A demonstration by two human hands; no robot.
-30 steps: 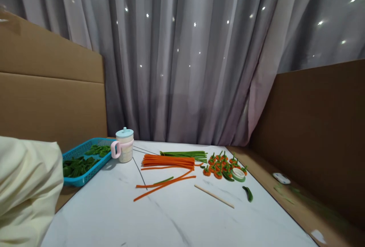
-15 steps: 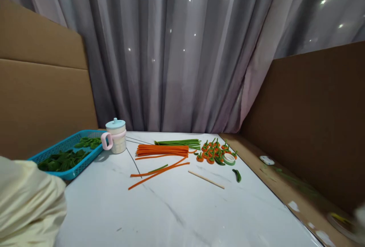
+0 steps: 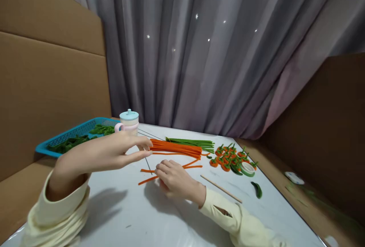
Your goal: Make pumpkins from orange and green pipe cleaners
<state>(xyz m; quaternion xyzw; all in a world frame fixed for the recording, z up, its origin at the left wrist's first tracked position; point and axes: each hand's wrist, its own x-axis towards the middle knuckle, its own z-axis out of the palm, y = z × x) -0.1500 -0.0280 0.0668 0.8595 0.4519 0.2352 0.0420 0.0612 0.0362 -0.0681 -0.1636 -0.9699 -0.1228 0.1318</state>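
My left hand (image 3: pixel 119 150) hovers with thumb and fingers apart, its fingertips at the left end of the bundle of orange pipe cleaners (image 3: pixel 176 148). Lower down, my right hand (image 3: pixel 175 180) rests over the loose orange pipe cleaners (image 3: pixel 146 181), fingers curled down and bunched. Whatever lies under those fingers is hidden. Behind the orange bundle is a bundle of green pipe cleaners (image 3: pixel 191 141). A thin wooden stick (image 3: pixel 221 188) lies right of my right hand.
Several small orange pieces with green stems (image 3: pixel 225 166) cluster at the right by a green-and-white ring (image 3: pixel 247 168). A green curved piece (image 3: pixel 256 190) lies nearer. At left stand a lidded cup (image 3: pixel 129 119) and a blue basket (image 3: pixel 45 149) of green leaf shapes.
Both hands have come into view over the table, the right onto the loose pipe cleaners. The short green piece there is now out of sight. The camera view has tilted and shifted.
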